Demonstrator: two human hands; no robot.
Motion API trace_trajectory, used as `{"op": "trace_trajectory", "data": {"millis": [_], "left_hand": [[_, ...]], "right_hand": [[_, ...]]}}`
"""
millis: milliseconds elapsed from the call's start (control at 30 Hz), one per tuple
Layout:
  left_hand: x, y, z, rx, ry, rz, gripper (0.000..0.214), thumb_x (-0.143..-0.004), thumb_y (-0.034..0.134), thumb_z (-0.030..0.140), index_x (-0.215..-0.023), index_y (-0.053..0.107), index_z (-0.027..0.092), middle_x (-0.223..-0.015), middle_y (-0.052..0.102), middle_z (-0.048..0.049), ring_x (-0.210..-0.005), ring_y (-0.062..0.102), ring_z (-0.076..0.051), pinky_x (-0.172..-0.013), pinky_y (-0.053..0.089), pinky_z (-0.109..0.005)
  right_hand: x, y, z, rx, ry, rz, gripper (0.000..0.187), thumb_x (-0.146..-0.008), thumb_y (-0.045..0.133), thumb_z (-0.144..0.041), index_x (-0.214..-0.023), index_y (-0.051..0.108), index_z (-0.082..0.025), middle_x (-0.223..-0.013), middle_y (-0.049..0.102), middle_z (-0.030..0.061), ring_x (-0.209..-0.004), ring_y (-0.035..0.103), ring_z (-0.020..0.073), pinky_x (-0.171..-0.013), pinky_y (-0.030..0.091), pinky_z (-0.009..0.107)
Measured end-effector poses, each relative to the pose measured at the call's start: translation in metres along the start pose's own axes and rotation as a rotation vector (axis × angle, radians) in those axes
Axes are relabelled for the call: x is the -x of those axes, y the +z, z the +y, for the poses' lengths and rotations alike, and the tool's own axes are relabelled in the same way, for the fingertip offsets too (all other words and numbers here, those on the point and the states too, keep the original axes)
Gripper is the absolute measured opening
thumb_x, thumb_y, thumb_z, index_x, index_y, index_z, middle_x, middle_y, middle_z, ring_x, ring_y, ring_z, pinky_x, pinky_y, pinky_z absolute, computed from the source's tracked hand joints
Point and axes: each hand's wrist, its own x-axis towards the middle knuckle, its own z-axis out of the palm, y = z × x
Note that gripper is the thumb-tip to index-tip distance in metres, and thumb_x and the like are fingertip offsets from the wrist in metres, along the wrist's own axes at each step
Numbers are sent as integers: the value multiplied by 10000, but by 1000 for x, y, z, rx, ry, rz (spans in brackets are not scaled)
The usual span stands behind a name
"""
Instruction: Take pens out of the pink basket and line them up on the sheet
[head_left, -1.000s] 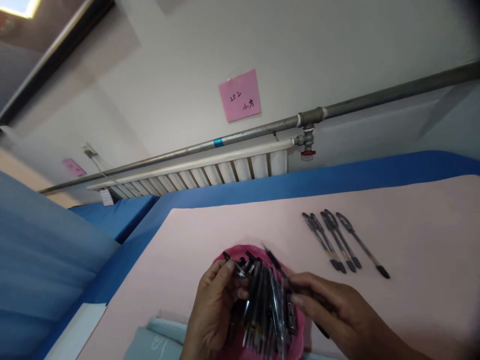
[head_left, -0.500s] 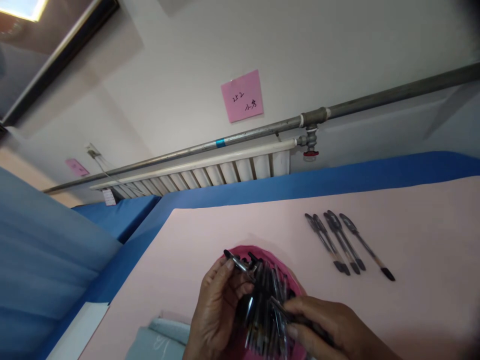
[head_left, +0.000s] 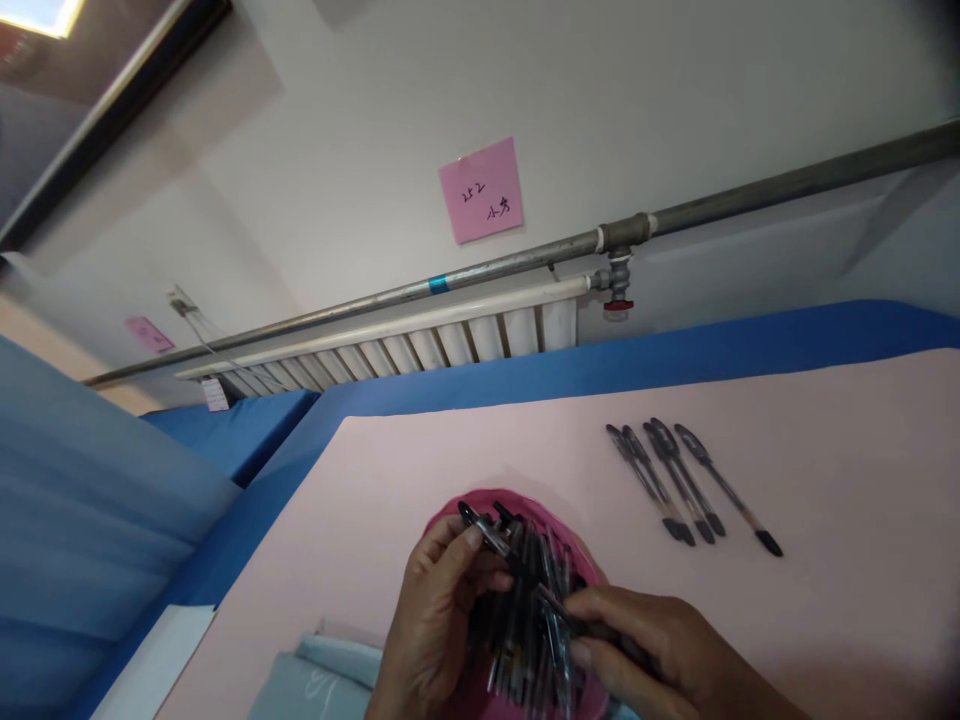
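My left hand (head_left: 439, 605) is closed on a clear-barrelled pen (head_left: 487, 533) with a black end, pinched between thumb and fingers. My right hand (head_left: 660, 645) grips a dark pen (head_left: 556, 606), its front end pointing toward the one in my left hand. Both hands are over a pink basket (head_left: 551, 517) filled with several clear and black pens (head_left: 517, 640). The lower part of the basket is cut off by the frame and partly covered by my hands. To the right, several black-capped pens (head_left: 671, 480) lie side by side on the pink sheet.
The pink sheet (head_left: 840, 470) covers a blue-topped table (head_left: 525, 375). A grey-blue folded cloth (head_left: 319, 680) lies left of the basket, with white paper (head_left: 157, 660) beyond it. Behind are a radiator (head_left: 427, 345), a pipe with a red valve (head_left: 619, 305) and a blue curtain (head_left: 97, 520).
The whole view has shifted slightly. Both hands keep their grip on the pens, the left one having moved a little to the right over the basket. The laid-out pens are unchanged.
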Motion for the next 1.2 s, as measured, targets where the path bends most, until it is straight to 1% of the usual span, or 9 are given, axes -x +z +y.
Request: {"op": "trace_trajectory", "data": {"millis": [367, 533, 633, 733, 800, 867, 933, 1067, 1200], "left_hand": [[2, -1, -5, -82, -28, -39, 108, -755, 628, 232, -781, 580, 139, -689, 636, -9, -579, 574, -87, -567, 451, -203], [5, 2, -14, -144, -90, -108, 123, -756, 626, 251, -762, 563, 145, -610, 619, -6, -540, 560, -84, -543, 415, -190], [5, 0, -15, -165, -92, -111, 155, -744, 638, 273, -816, 594, 143, -692, 649, -36, -612, 590, -111, -568, 433, -206], [3, -2, -12, -187, -87, -59, 295, -724, 655, 316, -962, 614, 146, -878, 672, -85, -709, 611, -145, -606, 461, -235], [2, -2, -9, -184, -100, -1, 332, -707, 667, 345, -971, 623, 149, -882, 674, -91, -702, 611, -149, -597, 467, -239], [2, -2, -8, -175, -125, 39, 325, -678, 691, 350, -926, 637, 146, -830, 677, -88, -677, 608, -149, -582, 467, -236], [2, -2, -7, -170, -140, 58, 317, -657, 709, 340, -900, 644, 146, -797, 676, -81, -661, 603, -146, -575, 465, -232], [3, -5, -6, -178, -122, 75, 321, -665, 700, 351, -908, 640, 150, -745, 663, -58, -632, 588, -139, -578, 459, -233], [3, -9, -2, -144, -101, 86, 281, -686, 681, 347, -886, 624, 158, -750, 653, -38, -623, 567, -122, -584, 441, -221]], "right_hand": [[1, 2, -1, -25, 30, 15, 167, -783, 526, -334, -747, 644, -220, -603, 611, -21, -545, 529, 115, -521, 416, 201], [0, 3, -2, -30, 36, 8, 174, -781, 515, -335, -742, 626, -207, -591, 579, -25, -544, 510, 110, -522, 402, 197], [-2, -2, -5, -29, 16, 29, 182, -785, 504, -333, -737, 617, -198, -574, 557, -31, -527, 492, 105, -503, 391, 193], [-8, -21, -5, 37, -18, 122, 220, -805, 471, -350, -788, 627, -196, -603, 590, -19, -555, 525, 118, -516, 397, 201], [-12, -42, -1, 130, 11, 280, 238, -803, 467, -368, -834, 633, -201, -642, 626, -8, -592, 563, 136, -550, 413, 216], [-14, -67, 9, 217, 108, 433, 233, -790, 477, -370, -859, 626, -205, -682, 657, -2, -623, 596, 152, -568, 427, 226], [-15, -92, 22, 310, 207, 515, 205, -787, 463, -338, -823, 620, -211, -677, 667, -6, -612, 610, 155, -556, 424, 227], [-12, -127, 49, 545, 398, 490, 252, -809, 418, -358, -712, 588, -198, -596, 639, 17, -547, 593, 172, -503, 390, 249], [-9, -138, 59, 698, 411, 436, 256, -810, 428, -355, -676, 567, -187, -645, 651, 72, -596, 603, 205, -521, 393, 275]]}}
